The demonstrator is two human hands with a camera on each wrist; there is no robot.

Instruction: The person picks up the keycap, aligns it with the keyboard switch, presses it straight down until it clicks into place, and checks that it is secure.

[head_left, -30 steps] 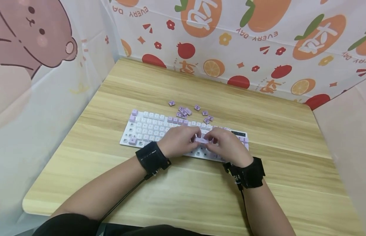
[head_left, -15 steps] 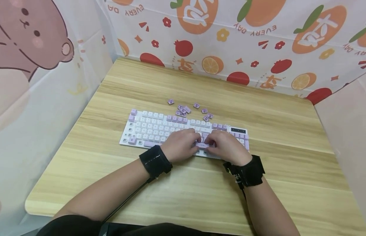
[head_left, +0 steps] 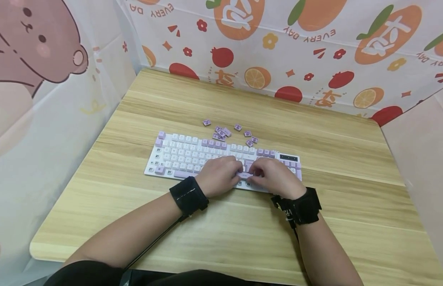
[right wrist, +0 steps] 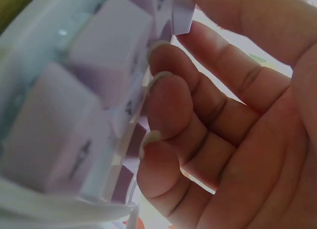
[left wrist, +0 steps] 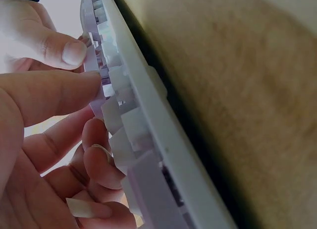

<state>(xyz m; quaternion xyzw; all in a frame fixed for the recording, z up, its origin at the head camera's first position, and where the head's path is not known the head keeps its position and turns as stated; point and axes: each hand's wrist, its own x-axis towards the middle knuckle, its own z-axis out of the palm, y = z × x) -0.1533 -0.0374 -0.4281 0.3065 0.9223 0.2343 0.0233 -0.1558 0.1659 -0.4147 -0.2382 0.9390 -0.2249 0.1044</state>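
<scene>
In the head view, a white and lilac keyboard [head_left: 193, 150] lies on the wooden table. Both hands work over its right-of-middle part. A wide lilac keycap [head_left: 245, 175] sits level with the near rows, pinched at its left end by the thumb and forefinger of my left hand [head_left: 218, 174]. My right hand [head_left: 278, 177] pinches the other end in the same way. The left wrist view shows both thumbs on the near side of this keycap [left wrist: 91, 60]. In the right wrist view the other fingers [right wrist: 171, 105] curl loosely beside lilac keys [right wrist: 54, 135].
Several loose lilac keycaps [head_left: 221, 133] lie on the table [head_left: 178, 103] behind the keyboard. Bare switches [head_left: 157, 156] show at its left end. A dark panel [head_left: 288, 157] marks its top right corner. A fruit-print sheet [head_left: 257, 51] hangs along the back edge.
Both hands have brought the wide keycap nearer to me and down into the near rows, the left hand also shifting slightly right. Over the last half second they have barely moved.
</scene>
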